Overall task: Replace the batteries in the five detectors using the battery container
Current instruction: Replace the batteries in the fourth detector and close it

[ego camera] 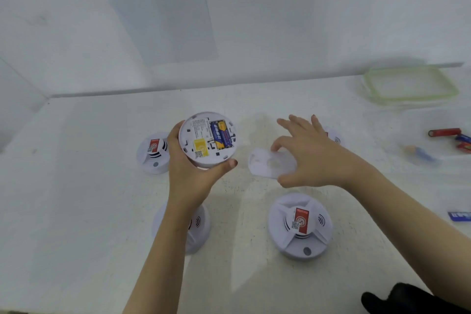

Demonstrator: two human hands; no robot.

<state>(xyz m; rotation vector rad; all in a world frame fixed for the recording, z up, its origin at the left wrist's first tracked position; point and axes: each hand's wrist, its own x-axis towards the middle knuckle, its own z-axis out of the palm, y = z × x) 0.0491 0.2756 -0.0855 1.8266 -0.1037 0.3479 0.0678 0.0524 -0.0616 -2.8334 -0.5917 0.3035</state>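
Observation:
My left hand (190,173) grips a round white detector (207,139) turned back side up, above the table. Its battery bay is uncovered and shows two blue and yellow batteries (220,134). My right hand (311,153) hovers over a white round cover plate (267,163) lying on the table, thumb and fingers spread and curved around it; whether it touches is unclear. Three more detectors sit face up: far left (153,153), near right (300,225), and one under my left forearm (198,227). Another detector (335,137) peeks out behind my right hand.
A clear container with a green rim (410,84) stands at the back right. Loose red and blue batteries (444,132) lie at the right edge, with a blue battery pack (460,216) nearer me. A printed sheet (158,7) hangs on the back wall. A dark object (397,298) sits bottom right.

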